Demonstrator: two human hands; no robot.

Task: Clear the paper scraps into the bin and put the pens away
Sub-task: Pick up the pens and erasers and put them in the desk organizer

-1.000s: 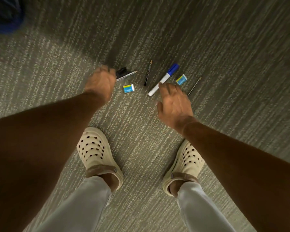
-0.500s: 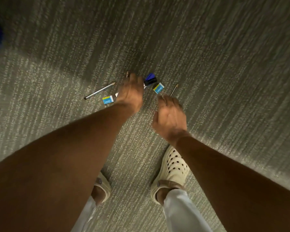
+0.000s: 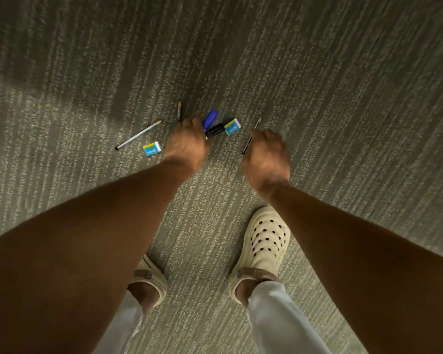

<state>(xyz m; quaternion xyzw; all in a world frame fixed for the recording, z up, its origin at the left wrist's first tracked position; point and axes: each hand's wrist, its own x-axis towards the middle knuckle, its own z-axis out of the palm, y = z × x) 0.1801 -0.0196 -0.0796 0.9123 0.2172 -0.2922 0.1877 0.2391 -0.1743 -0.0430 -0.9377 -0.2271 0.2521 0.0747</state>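
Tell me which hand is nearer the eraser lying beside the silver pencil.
Left. The left hand is just right of that eraser, nearly touching it. The right hand is much farther right, gripping a dark pencil.

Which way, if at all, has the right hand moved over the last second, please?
Yes: rightward. It was left of the right-hand eraser, by the blue marker; now the right hand is right of it, at the thin dark pencil.
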